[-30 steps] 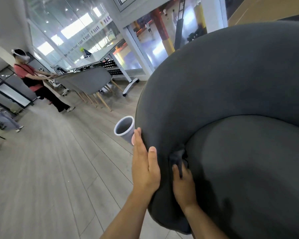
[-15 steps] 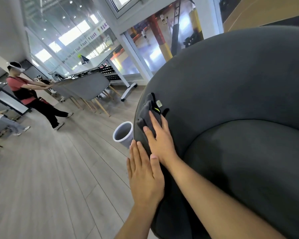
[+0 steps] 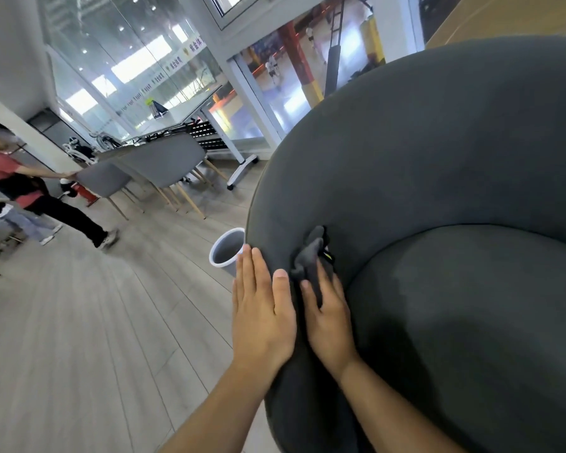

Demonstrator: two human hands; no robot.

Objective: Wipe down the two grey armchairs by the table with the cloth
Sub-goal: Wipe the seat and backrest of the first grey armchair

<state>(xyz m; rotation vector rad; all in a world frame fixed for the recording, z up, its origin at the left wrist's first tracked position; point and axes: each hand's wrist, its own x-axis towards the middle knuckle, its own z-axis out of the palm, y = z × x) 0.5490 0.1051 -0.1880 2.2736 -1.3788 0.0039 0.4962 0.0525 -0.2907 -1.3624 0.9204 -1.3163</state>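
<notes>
A large dark grey armchair (image 3: 438,152) fills the right half of the head view, its round seat cushion (image 3: 471,308) below the curved back. My right hand (image 3: 329,317) presses a crumpled dark grey cloth (image 3: 311,255) against the inside of the chair's left arm. My left hand (image 3: 262,308) lies flat on the outer edge of that arm, fingers together, holding nothing. Only one armchair shows.
A grey waste bin (image 3: 226,250) stands on the wood floor just left of the armchair. Further back are grey dining chairs (image 3: 164,165) on wooden legs at a table. A person in a red top (image 3: 17,191) stands at far left. Glass walls run behind.
My right hand has slid the cloth back down the chair's arm after moving up half a second ago. My left hand stays flat on the arm's edge.
</notes>
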